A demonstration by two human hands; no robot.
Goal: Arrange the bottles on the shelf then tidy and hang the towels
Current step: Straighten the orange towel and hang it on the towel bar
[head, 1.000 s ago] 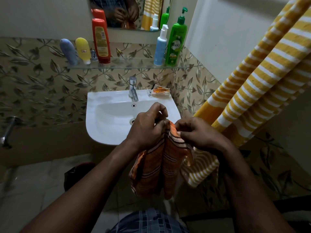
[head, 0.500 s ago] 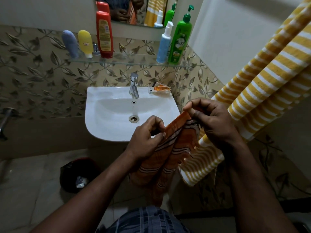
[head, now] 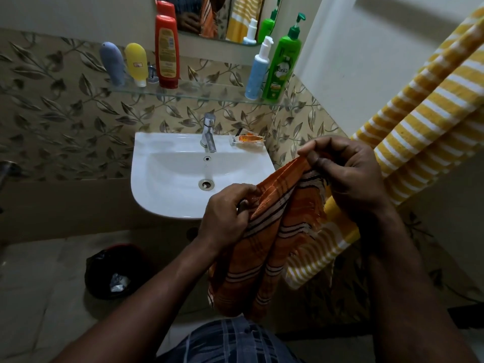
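The yellow striped towel hangs down your right side, its lower end just behind the orange towel. The white sink sits ahead on the wall. Both your forearms reach forward to hold the orange towel in front of the sink's front edge, and the cloth droops in folds toward your lap. Your right hand is the higher one, knuckles up, its fingers curled and pinching the towel's top edge. Your left hand is lower, by the sink's rim, gripping a bunched part of that edge. On the glass shelf stand a green pump bottle and a blue one at the right end. Toward the left are a red bottle, a yellow tube and a grey tube.
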